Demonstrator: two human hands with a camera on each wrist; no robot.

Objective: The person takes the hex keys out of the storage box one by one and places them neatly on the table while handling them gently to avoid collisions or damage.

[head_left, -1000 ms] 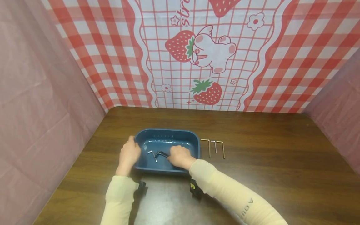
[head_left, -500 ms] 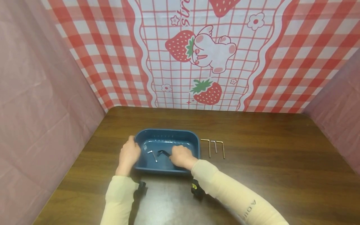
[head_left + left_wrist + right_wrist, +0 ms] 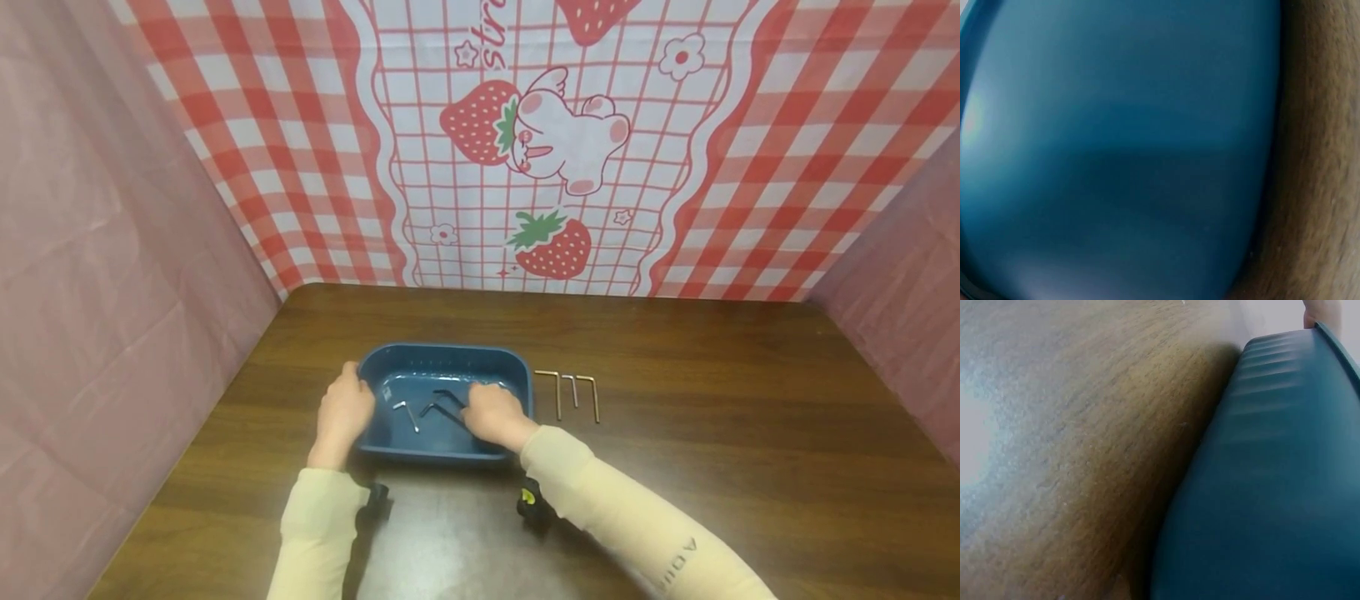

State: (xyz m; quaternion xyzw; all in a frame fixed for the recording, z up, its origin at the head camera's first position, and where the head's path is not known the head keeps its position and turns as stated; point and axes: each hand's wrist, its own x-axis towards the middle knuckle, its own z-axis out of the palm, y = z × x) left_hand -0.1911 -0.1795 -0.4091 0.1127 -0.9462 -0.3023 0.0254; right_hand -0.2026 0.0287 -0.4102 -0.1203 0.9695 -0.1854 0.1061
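A blue plastic basin [image 3: 450,456] stands on the table. My left hand [image 3: 345,410] grips its left rim; in the right wrist view that hand [image 3: 1322,312] shows at the far end. Inside the basin is my right hand [image 3: 495,412], pinching a black hex key [image 3: 448,393] whose bent end sticks out to the left. Just in front of it lies a second black hex key [image 3: 444,413], its right end hidden by the hand. A small silver hex key [image 3: 409,416] rests on the basin floor further left. Neither wrist view shows the keys.
To the right of the basin, two gold-coloured hex keys [image 3: 558,396] and a shorter one [image 3: 575,392] between them lie in a row on the wooden table [image 3: 712,417]. A checked strawberry cloth [image 3: 540,150] hangs behind; pink curtains [image 3: 112,250] hang at the sides.
My right hand has shifted slightly right inside the basin, drawing one black hex key away from the other, so both now show apart. My left hand has stayed on the rim.
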